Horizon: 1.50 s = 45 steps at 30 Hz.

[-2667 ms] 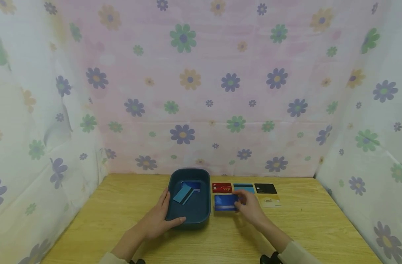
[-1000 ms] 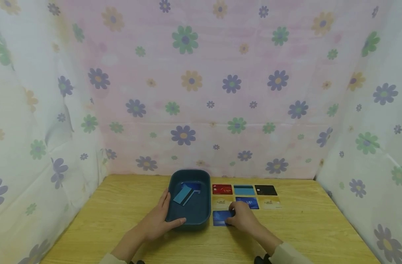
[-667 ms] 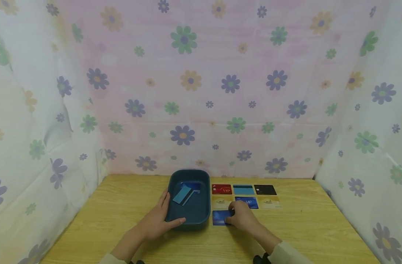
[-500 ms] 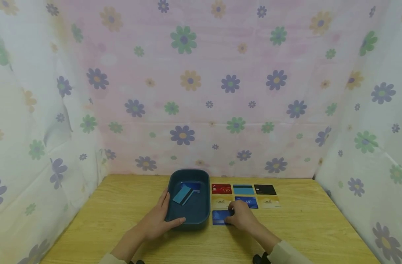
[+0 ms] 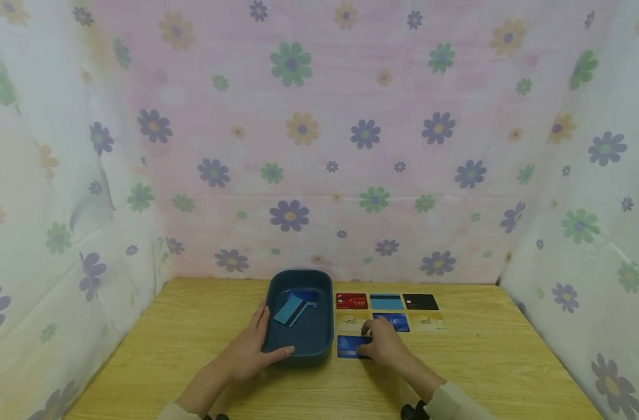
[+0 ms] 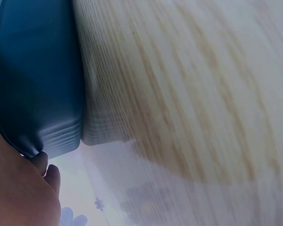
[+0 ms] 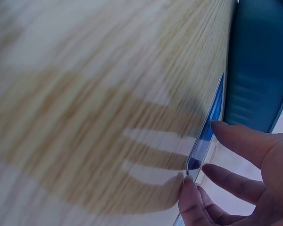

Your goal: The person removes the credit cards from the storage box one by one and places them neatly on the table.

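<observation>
My left hand (image 5: pixel 245 350) holds a dark teal plastic bin (image 5: pixel 299 343) at its near left corner, fingers along the outer left wall and thumb over the near rim. Inside the bin, a light blue card (image 5: pixel 289 310) with a dark stripe overlaps a dark blue card (image 5: pixel 304 296). To the right of the bin, my right hand (image 5: pixel 387 345) pinches a blue card (image 5: pixel 346 346) by its right end, flat and close over the table. In the right wrist view the thumb touches the upper face of this blue card (image 7: pixel 217 107), fingertips at its edge.
Beyond the right hand lie cards in two rows: red (image 5: pixel 352 301), light blue striped (image 5: pixel 386 301) and black (image 5: pixel 421 301) at the back; yellow (image 5: pixel 351 321), blue (image 5: pixel 401 322) and another yellow (image 5: pixel 427 321) in front. Flowered cloth (image 5: pixel 319 146) encloses the wooden table (image 5: pixel 487 361).
Since the oldest frame, my right hand has brought the blue card nearer to me, uncovering the left yellow card and the blue one beside it. Over the last second both hands have stayed nearly still.
</observation>
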Available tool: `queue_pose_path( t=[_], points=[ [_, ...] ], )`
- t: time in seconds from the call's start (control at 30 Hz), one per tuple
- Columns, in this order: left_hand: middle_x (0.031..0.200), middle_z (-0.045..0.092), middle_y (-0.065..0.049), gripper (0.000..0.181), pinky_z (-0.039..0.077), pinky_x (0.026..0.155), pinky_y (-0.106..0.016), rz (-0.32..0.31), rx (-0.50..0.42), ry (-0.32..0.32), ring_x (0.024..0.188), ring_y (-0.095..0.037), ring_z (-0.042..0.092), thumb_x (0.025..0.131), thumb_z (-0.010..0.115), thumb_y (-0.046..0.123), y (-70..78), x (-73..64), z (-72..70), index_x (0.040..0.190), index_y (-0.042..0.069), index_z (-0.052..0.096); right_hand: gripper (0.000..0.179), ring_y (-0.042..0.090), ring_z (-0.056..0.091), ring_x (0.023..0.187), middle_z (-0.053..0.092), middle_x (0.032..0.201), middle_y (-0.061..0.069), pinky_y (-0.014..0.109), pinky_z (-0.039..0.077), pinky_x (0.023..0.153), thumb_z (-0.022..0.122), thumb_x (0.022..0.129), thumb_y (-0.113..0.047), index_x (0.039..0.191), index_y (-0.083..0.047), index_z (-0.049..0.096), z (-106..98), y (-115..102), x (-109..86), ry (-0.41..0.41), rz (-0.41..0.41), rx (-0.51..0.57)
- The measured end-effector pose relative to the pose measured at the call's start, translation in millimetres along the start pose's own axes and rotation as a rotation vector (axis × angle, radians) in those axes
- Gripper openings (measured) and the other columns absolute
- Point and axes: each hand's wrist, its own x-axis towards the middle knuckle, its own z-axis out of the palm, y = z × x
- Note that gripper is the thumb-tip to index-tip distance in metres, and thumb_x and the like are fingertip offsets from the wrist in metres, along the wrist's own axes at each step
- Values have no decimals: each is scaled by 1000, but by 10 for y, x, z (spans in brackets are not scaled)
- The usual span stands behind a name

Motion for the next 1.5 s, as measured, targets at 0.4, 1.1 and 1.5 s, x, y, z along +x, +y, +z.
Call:
queue_pose_path(
  t=[0.4,1.1,1.5],
  points=[
    [172,-9,-12,120,33,114,-63,-2,5,-2,151,-45,23,88,62,74,-20,-1,-21,164,4,2,26,32,62,94,67,95,14,50,54,82,89,76,-7,94,3,72,-2,-17,24,14,-37,25],
    [172,-8,-13,121,32,115,-62,8,9,8,152,-44,23,86,63,75,-33,17,18,164,5,3,29,42,63,102,67,111,23,56,55,81,78,85,-8,108,7,71,-166,-216,64,-47,-140,130],
    [172,-8,-14,121,32,115,-63,10,19,11,152,-45,23,87,62,75,-31,2,16,164,4,2,33,31,63,90,65,112,22,51,55,79,78,88,-13,113,6,71,-182,-459,154,-41,-215,135]
  ],
)
